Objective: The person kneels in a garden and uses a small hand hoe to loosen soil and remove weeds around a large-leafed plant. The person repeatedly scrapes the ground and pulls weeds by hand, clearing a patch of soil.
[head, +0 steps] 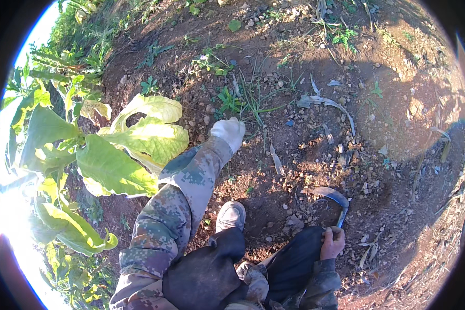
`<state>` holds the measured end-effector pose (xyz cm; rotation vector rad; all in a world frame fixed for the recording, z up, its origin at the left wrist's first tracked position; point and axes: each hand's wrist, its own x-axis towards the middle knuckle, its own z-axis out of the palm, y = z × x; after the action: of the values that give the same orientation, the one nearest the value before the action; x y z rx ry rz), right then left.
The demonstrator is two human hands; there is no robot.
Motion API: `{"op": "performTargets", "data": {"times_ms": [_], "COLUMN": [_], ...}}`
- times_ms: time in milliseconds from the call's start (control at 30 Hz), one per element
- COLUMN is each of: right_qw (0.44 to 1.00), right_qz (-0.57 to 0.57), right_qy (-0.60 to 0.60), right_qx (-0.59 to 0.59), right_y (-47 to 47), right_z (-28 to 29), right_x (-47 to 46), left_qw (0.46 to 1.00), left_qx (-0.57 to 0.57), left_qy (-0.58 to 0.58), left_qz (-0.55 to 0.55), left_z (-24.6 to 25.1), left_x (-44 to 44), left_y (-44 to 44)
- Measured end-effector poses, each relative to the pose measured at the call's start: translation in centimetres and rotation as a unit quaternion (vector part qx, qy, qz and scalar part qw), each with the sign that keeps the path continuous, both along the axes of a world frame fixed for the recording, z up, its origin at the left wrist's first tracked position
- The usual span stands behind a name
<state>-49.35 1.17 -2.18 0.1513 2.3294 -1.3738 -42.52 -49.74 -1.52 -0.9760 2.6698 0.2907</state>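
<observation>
My left hand (228, 133), in a white glove, is closed at the edge of a tuft of grass weed (255, 101). Thin green blades spread out right by its fingertips, and the grip itself is partly hidden. A small leafy weed (229, 101) grows just beyond the glove. Bare and low at the right, my right hand (332, 243) is closed around the handle of a sickle (335, 197). The sickle's curved blade points left over the soil, its inner part bluish and its tip rusty brown. Most of the handle is hidden by my fingers.
A broad-leaved plant (116, 162) stands at the left, its leaves against my left sleeve (201, 170). My shoe (231, 216) rests on stony brown soil (271, 209). Dry husks (325, 102) lie ahead. More weeds (345, 37) grow at the far right. Strong sun glares at the left.
</observation>
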Motion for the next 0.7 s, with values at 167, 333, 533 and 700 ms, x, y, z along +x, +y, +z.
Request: {"op": "performTargets", "data": {"times_ms": [167,333,533,700], "right_qw": [0.995,0.973,0.912,0.942], "right_qz": [0.018,0.021,0.121,0.144], "right_qy": [0.031,0.108,0.103,0.076], "right_qx": [0.091,0.201,0.379,0.292], "right_y": [4.1,4.4,3.9,3.1], "right_z": [-3.8,-4.5,-3.8,-0.5], "right_x": [-3.5,-2.3,-3.4,-4.8], "left_qw": [0.999,0.997,0.995,1.0], "left_qx": [0.021,-0.016,-0.082,-0.022], "left_qy": [-0.005,0.009,-0.012,0.008], "left_qz": [0.031,-0.072,-0.053,-0.001], "left_z": [-0.3,-0.7,0.1,0.2], "left_x": [-0.4,0.8,1.3,1.9], "left_y": [-0.1,-0.9,-0.5,-0.5]}}
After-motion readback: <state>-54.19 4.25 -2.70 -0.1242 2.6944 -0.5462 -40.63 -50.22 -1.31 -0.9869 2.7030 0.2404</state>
